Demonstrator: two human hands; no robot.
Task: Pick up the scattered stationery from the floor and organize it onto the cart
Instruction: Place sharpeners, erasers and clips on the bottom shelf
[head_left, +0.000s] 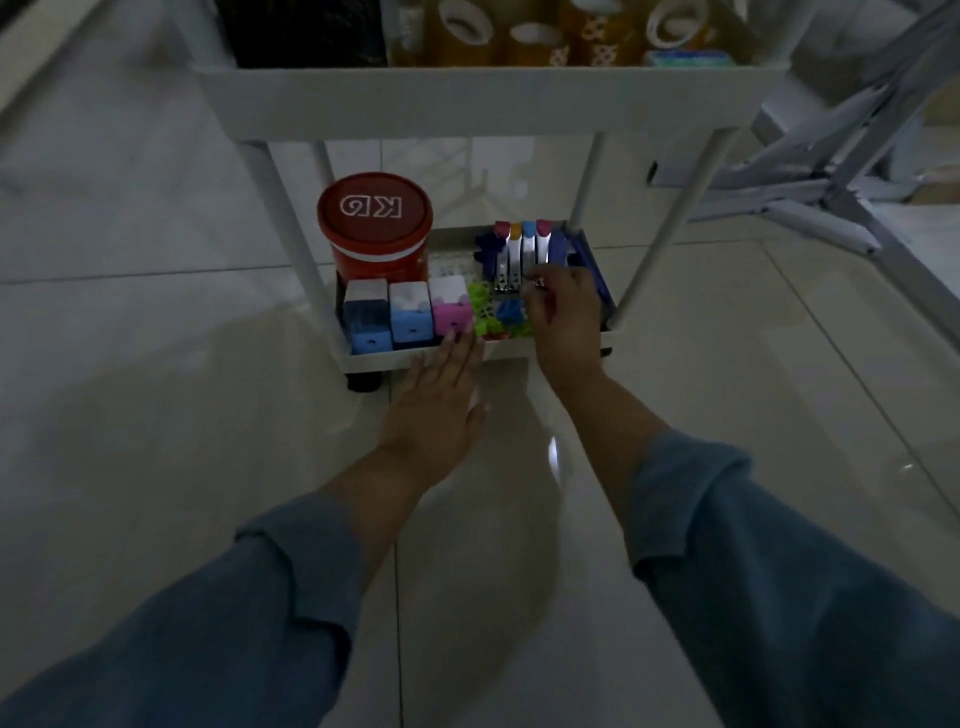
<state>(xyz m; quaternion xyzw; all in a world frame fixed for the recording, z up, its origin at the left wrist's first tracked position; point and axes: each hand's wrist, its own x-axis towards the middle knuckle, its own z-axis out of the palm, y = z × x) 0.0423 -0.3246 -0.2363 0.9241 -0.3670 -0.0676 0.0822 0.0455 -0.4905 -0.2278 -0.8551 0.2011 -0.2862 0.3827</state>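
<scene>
A white cart (488, 98) stands in front of me. Its bottom shelf (384, 359) holds a red tub (375, 228), three block-shaped sharpeners in dark blue, light blue and pink (408, 314), several staplers (522, 254) in a row, and green and blue clips (493, 314). My left hand (441, 400) lies flat with straight fingers on the shelf's front rim. My right hand (563, 317) reaches into the shelf's right side, its fingers curled at the near end of a stapler; what it pinches is hidden.
The cart's upper shelf carries several rolls of tape (524, 36) and a dark object at the left. A folded white metal frame (841, 156) lies on the tiled floor at the right. Cart wheels (363, 382) sit under the shelf.
</scene>
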